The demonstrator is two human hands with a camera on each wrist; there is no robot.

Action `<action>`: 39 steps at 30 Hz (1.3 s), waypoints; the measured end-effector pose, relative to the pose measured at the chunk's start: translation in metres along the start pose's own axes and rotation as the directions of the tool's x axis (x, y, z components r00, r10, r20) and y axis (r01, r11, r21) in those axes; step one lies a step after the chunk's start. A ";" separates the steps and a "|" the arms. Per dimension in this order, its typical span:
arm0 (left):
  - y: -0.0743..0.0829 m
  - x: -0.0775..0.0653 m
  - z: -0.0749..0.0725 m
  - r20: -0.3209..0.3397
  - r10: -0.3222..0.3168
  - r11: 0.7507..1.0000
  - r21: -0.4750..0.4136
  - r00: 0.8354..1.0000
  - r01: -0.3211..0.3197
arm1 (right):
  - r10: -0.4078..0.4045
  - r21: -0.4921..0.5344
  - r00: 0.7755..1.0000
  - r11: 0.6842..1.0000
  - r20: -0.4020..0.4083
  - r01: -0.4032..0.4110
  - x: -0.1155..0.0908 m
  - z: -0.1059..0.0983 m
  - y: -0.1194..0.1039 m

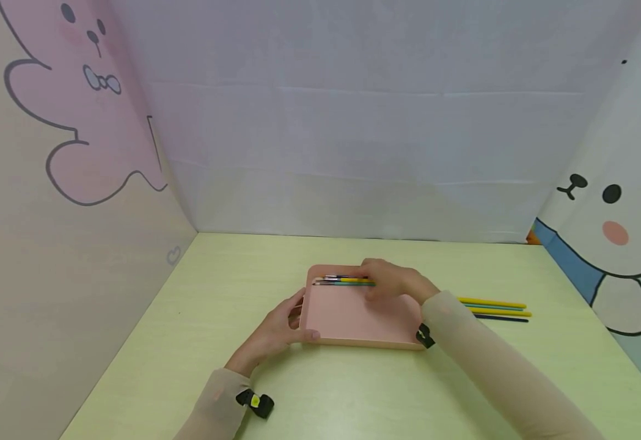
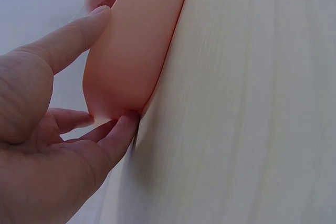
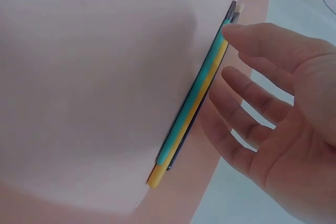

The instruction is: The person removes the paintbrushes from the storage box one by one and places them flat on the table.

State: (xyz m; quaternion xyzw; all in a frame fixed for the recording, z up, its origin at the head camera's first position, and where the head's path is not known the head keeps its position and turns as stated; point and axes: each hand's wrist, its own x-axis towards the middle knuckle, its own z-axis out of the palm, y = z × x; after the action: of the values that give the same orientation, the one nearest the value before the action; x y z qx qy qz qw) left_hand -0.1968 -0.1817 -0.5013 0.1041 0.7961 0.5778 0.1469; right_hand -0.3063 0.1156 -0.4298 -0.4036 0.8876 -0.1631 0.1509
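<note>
A shallow pink tray [image 1: 353, 318] lies on the table. Several thin paintbrushes [image 1: 347, 280] with teal, yellow and dark handles lie side by side in it, along the far wall. My left hand [image 1: 276, 327] holds the tray's left end, thumb at the near rim and fingers round the side; in the left wrist view the fingertips are low on the tray's wall. My right hand [image 1: 388, 281] reaches over the tray at the paintbrushes. In the right wrist view its thumb tip overlaps the teal paintbrush [image 3: 194, 93], with the other fingers loosely bent and spread beside the bundle.
Several long thin yellow, green and black sticks [image 1: 496, 308] lie on the table right of the tray, their left ends hidden by my right forearm. A pale curtain [image 1: 353, 153] stands behind the table [image 1: 232, 275], and panels with cartoon animals flank it.
</note>
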 end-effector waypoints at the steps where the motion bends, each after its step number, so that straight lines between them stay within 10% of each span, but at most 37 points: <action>1: 0.000 0.000 0.000 0.001 0.000 1.000 0.000 1.000 0.000 | 0.012 0.001 1.000 1.000 0.009 -0.012 0.001 0.001 0.000; 39: -0.002 0.002 0.002 -0.012 -0.005 1.000 0.001 1.000 0.005 | 0.229 0.039 0.969 0.972 0.093 -0.233 0.010 0.006 -0.007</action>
State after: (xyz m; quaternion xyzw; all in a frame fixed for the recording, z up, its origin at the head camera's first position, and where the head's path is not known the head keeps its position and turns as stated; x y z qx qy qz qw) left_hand -0.1984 -0.1798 -0.5042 0.0986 0.7975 0.5777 0.1435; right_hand -0.3051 0.1022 -0.4339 -0.3003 0.9168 -0.1484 0.2175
